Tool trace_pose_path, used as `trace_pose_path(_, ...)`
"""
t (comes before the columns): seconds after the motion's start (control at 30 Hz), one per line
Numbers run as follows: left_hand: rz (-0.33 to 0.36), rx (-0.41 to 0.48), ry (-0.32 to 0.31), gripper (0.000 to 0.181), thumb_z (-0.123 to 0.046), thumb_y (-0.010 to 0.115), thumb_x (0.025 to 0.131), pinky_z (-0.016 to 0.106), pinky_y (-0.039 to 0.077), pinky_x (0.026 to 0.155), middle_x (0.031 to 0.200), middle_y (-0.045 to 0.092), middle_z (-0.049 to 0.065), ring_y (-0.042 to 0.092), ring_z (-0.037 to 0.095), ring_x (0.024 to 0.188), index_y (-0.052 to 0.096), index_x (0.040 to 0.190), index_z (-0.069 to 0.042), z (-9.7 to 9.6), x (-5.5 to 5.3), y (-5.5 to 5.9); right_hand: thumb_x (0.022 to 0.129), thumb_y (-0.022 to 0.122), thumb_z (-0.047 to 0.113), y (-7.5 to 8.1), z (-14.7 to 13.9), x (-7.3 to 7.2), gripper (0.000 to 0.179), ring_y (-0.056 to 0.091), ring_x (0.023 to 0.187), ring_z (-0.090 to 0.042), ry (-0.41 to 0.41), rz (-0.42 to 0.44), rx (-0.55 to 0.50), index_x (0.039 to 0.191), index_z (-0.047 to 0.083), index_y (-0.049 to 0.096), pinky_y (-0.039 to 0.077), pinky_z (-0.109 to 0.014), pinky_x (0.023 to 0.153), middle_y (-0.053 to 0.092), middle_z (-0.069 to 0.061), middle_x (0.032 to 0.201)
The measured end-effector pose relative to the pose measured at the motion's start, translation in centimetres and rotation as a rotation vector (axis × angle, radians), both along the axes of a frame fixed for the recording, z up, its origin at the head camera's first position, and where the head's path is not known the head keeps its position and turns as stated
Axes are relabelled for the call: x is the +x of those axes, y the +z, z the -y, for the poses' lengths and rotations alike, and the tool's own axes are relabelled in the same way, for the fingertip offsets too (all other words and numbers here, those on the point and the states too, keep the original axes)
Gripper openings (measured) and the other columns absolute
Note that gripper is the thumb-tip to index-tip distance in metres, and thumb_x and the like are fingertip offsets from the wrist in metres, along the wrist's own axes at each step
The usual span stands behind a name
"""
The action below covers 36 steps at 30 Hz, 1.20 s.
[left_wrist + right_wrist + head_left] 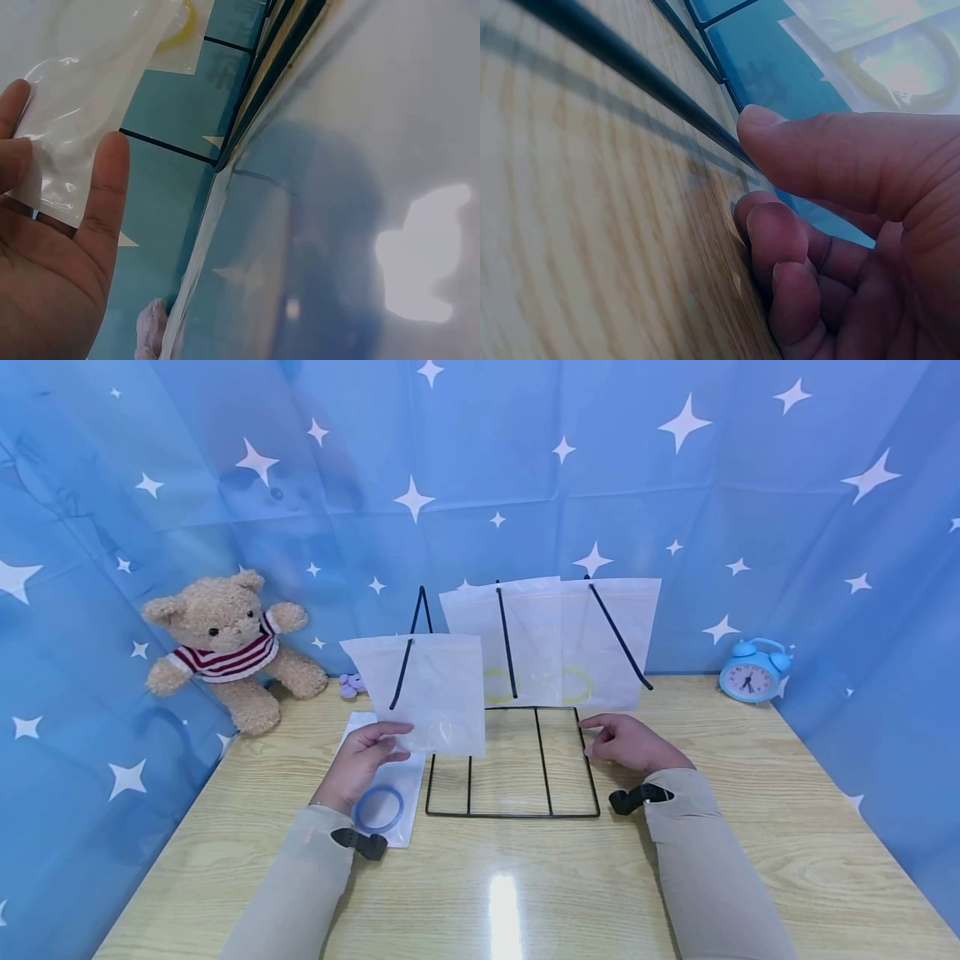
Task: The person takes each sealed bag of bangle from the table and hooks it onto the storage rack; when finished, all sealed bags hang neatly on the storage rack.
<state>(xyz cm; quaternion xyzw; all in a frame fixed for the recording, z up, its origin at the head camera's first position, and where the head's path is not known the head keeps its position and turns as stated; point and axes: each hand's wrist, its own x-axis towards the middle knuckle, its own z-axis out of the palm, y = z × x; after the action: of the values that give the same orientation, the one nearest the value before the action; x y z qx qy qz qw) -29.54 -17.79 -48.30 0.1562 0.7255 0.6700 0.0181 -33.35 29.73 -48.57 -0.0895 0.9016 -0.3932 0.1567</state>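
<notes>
the left hand (362, 767) has its fingers at the lower left corner of a translucent white rectangular plastic bag (444, 693), touching it; thumb and forefinger stand apart, and from the wrist view i can't fairly tell whether the other fingers pinch it. that bag hangs from the left front prong of a black metal wire rack (517, 816), the prong passing through near its top. the right hand (633, 742) has its fingers curled lightly on the right side rod of the rack's base, thumb and fingertips on either side of it. further back on the rack, two more translucent white bags hang from the middle prong and the right prong, the middle bag (534, 627) overlapping the right bag (596, 647) at the edge; each shows a pale yellow ring low inside. below the left hand, a flat white packet (408, 785) lies on the pale wood-grain worktop (577, 893), just left of the rack, with a blue round ring (380, 830) showing on it. both arms wear beige sleeves (288, 889). beyond, at the back left, a tan plush teddy bear (228, 643) in a red-and-white striped jumper leans by the blue star-patterned curtain (487, 443), with a small purple object (349, 685) near its foot; at the back right stands a light blue twin-bell alarm clock (752, 675).
</notes>
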Motion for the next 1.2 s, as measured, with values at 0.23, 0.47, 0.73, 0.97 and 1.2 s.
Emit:
trace_pose_path(0.23, -0.012, 0.006, -0.007, 0.032, 0.003, 0.049, 0.106, 0.038, 0.061, 0.095, 0.142, 0.061, 0.014, 0.06, 0.005, 0.122, 0.063, 0.133, 0.015, 0.0, 0.1, 0.09, 0.098, 0.075, 0.024, -0.09, -0.04, -0.05, 0.059, 0.058, 0.092, -0.025, 0.001, 0.0, -0.001, 0.151, 0.007, 0.056, 0.048, -0.036, 0.078, 0.066, -0.01, 0.108)
trace_pose_path(0.47, -0.013, 0.002, -0.007, 0.032, 0.004, 0.049, 0.106, 0.039, 0.061, 0.095, 0.14, 0.062, 0.008, 0.061, 0.005, 0.121, 0.063, 0.133, 0.014, -0.05, 0.08, 0.11, 0.098, 0.075, 0.024, 0.0, -0.02, -0.01, 0.059, 0.058, 0.092, -0.024, 0.002, 0.0, -0.012, 0.151, 0.006, 0.056, 0.048, -0.036, 0.079, 0.066, -0.01, 0.108)
trace_pose_path(0.73, -0.02, -0.006, -0.013, 0.032, 0.003, 0.05, 0.107, 0.04, 0.061, 0.096, 0.146, 0.056, 0.024, 0.062, 0.006, 0.12, 0.063, 0.133, 0.014, -0.12, 0.12, 0.14, 0.099, 0.073, 0.023, 0.31, 0.16, 0.3, 0.059, 0.058, 0.091, -0.023, 0.018, -0.005, -0.013, 0.152, 0.004, 0.055, 0.048, -0.034, 0.078, 0.066, -0.011, 0.108)
trace_pose_path(0.97, -0.029, -0.005, -0.012, 0.032, 0.003, 0.05, 0.107, 0.039, 0.061, 0.096, 0.144, 0.058, 0.018, 0.063, 0.007, 0.118, 0.063, 0.133, 0.013, -0.17, 0.12, 0.15, 0.098, 0.075, 0.023, 0.37, 0.17, 0.32, 0.059, 0.057, 0.09, -0.024, 0.014, -0.004, -0.012, 0.151, 0.004, 0.056, 0.048, -0.035, 0.077, 0.066, -0.011, 0.107)
trace_pose_path(1.2, -0.031, 0.003, -0.011, 0.032, 0.003, 0.05, 0.106, 0.038, 0.061, 0.095, 0.14, 0.061, 0.012, 0.064, 0.007, 0.117, 0.063, 0.133, 0.014, -0.2, 0.1, 0.18, 0.098, 0.074, 0.023, 0.18, 0.0, 0.14, 0.059, 0.057, 0.091, -0.025, 0.003, 0.001, -0.011, 0.151, 0.005, 0.056, 0.048, -0.036, 0.078, 0.066, -0.01, 0.107)
